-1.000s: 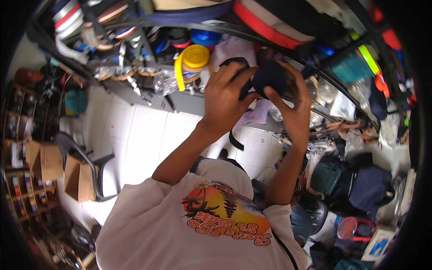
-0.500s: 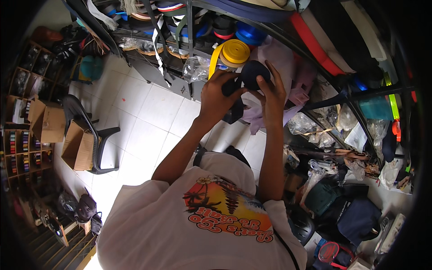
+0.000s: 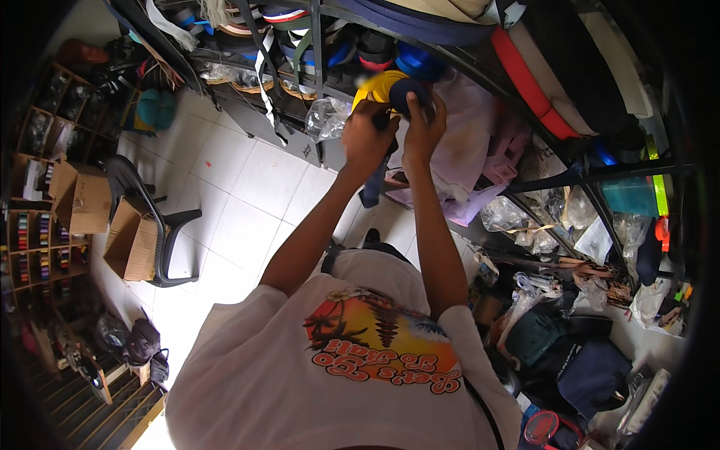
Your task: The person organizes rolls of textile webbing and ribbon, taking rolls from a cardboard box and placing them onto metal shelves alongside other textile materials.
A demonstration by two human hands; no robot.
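Note:
A roll of navy webbing (image 3: 406,93) is held up in front of the shelf by my right hand (image 3: 424,133), with the thumb across its flat face. Close beside it, my left hand (image 3: 367,141) is closed on a dark stretch of the webbing. A loose tail of webbing (image 3: 370,190) hangs below the hands. Just behind the navy roll is a roll of yellow webbing (image 3: 369,87), partly hidden by my left hand and the roll. The fingertips of my left hand are hard to make out.
Rolls of strap, among them a blue roll (image 3: 420,61) and a large red one (image 3: 529,82), fill the dark metal shelf. A clear plastic bag (image 3: 327,118) and lilac plastic (image 3: 459,201) lie by it. A black chair (image 3: 174,244) with cardboard boxes (image 3: 132,244) stands left; bags (image 3: 592,379) lie right.
Both hands have moved up and slightly left with the navy roll, which now overlaps the yellow roll. The hanging tail has shifted left with them.

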